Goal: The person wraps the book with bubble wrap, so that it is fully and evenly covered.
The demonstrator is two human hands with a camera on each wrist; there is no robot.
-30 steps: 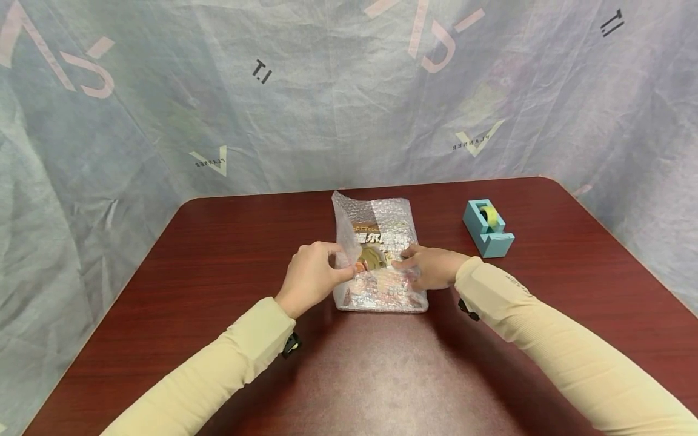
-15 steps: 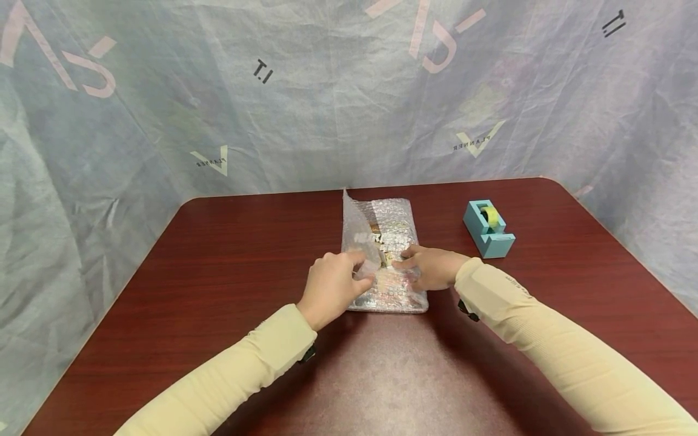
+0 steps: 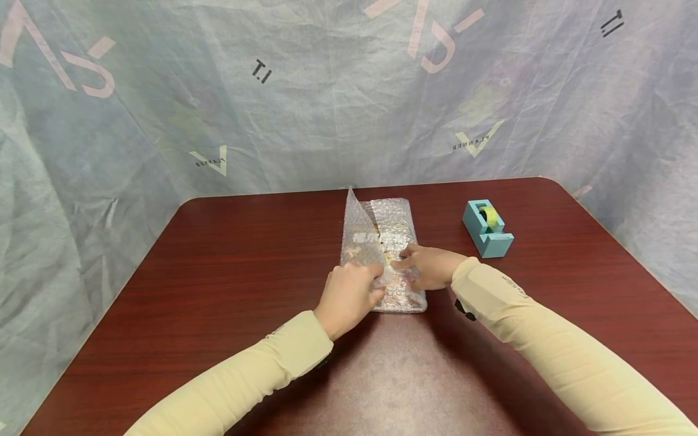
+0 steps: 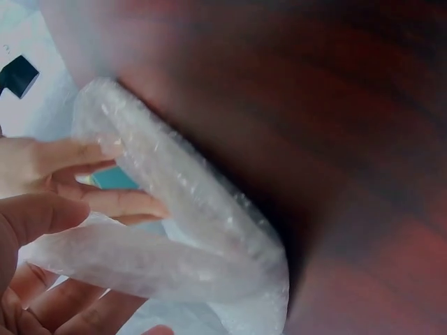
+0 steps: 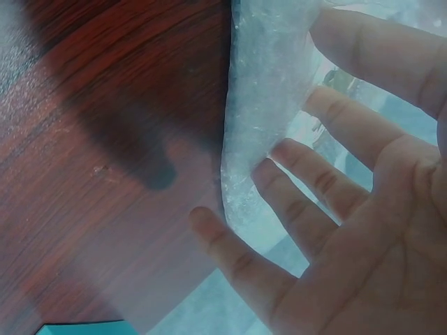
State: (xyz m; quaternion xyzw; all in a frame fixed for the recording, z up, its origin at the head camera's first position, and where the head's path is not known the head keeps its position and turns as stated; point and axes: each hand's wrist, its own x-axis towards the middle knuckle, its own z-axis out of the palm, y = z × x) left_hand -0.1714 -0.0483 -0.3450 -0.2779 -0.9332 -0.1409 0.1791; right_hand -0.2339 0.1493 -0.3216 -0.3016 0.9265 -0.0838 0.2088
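A sheet of clear bubble wrap (image 3: 395,213) lies around a flat printed item (image 3: 388,257) at the table's middle; only a strip of gold and coloured print shows plainly. My left hand (image 3: 349,297) pinches the wrap's loose left flap (image 4: 140,258) between thumb and fingers, lifted and leaning over toward the right. Across the package's right side rests my right hand (image 3: 433,267), its straight, spread fingertips (image 5: 323,102) on the wrap. In the left wrist view the flap curves up from the wrap's folded edge, with the right hand's fingers beyond it.
A light blue tape dispenser (image 3: 488,233) with a yellow roll stands to the right of the package. The dark red wooden table (image 3: 245,260) ends at a grey printed cloth (image 3: 294,133) hanging behind and at both sides.
My left hand has moved right and toward me, carrying the flap over the printed item and covering more of it. The right hand has stayed in place.
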